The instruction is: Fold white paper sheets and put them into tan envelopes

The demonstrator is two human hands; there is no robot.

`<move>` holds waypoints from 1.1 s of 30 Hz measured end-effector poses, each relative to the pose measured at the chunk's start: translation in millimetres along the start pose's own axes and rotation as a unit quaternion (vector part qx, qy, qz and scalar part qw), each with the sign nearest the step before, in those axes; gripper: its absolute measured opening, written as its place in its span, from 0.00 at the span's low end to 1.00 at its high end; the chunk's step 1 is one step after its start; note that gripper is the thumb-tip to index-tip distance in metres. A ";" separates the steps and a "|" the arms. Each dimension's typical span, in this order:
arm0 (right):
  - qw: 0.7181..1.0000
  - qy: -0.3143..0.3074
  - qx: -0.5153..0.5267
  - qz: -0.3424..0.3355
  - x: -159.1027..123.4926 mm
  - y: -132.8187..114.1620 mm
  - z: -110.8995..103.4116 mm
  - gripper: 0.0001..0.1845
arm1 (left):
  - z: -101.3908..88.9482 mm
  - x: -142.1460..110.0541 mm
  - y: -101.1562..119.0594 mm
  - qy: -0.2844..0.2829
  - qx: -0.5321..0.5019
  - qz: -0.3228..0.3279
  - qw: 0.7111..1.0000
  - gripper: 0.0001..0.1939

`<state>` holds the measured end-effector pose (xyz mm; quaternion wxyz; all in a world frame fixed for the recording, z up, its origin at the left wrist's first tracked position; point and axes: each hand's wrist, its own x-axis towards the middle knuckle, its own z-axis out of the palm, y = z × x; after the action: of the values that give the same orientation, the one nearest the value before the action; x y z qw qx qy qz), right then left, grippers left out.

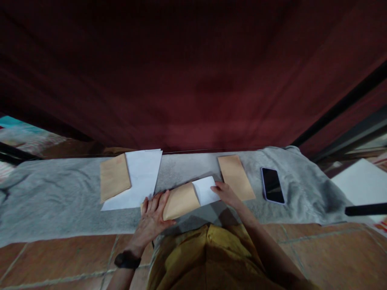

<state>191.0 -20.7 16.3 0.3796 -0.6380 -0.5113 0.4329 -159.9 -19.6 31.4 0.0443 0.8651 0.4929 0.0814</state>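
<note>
A tan envelope (181,200) lies on the grey cloth (60,201) in front of me, with a folded white paper (206,190) sticking out of its right end. My left hand (152,217) grips the envelope's left end, fingers over the top and thumb under the near edge. My right hand (225,192) rests on the white paper's right edge, fingers bent around it.
Another tan envelope (114,177) lies on a white sheet (142,173) to the left. A third envelope (236,176) and a black phone (272,185) lie to the right. A dark red curtain (193,80) hangs behind. Tiled floor (60,257) is near me.
</note>
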 end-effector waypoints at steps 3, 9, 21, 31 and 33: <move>1.000 0.000 0.010 -0.005 -1.3 -3.0 27.6 0.12 | 4.9 6.9 7.8 0.010 0.001 0.017 1.000 0.57; 0.999 -0.010 0.044 0.004 -4.8 -0.8 64.0 0.10 | 12.3 17.6 19.7 0.013 -0.028 0.036 0.999 0.60; 0.993 0.050 0.103 0.016 -9.9 3.7 59.5 0.08 | 13.4 22.1 18.2 0.009 -0.036 0.051 0.998 0.60; 0.964 0.034 0.251 0.081 -13.1 -7.0 53.3 0.10 | 9.8 34.7 14.8 0.036 -0.021 0.059 0.997 0.53; 0.954 0.026 0.287 0.086 -16.2 -13.5 50.5 0.13 | 10.0 38.1 16.7 0.072 -0.057 0.025 0.995 0.47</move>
<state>137.5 -31.9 14.4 0.5210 -0.5554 -0.2983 0.5754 -124.8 4.7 27.9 0.0563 0.8654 0.4672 0.1724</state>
